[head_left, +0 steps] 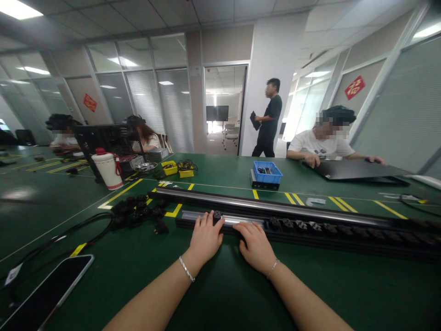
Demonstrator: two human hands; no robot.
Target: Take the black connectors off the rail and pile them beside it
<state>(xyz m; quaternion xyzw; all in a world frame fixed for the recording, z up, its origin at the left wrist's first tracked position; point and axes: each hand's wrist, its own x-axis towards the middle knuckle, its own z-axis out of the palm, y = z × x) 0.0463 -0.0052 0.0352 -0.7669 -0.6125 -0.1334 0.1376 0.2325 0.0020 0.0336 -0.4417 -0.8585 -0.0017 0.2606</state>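
A long black housing with a silver channel [241,220] lies across the green table in front of me. My left hand [206,236] is at its left part, thumb and index finger closed about a small black socket module [217,214] in the channel. My right hand [257,243] is closed over the channel's near edge, fingers bent onto it and thumb at the front side. Right of that hand, a row of black socket modules [287,224] sits along the same housing. Behind it runs a second long housing [275,206] with a smooth, shiny face.
Loose black sockets [138,209] and cables [82,220] lie to the left, near a phone [51,294]. Beyond stand a white cup [107,172], yellow trays [169,168] and a blue bin [267,174]. A co-worker [327,138] handles a black panel [361,170]; another person walks behind.
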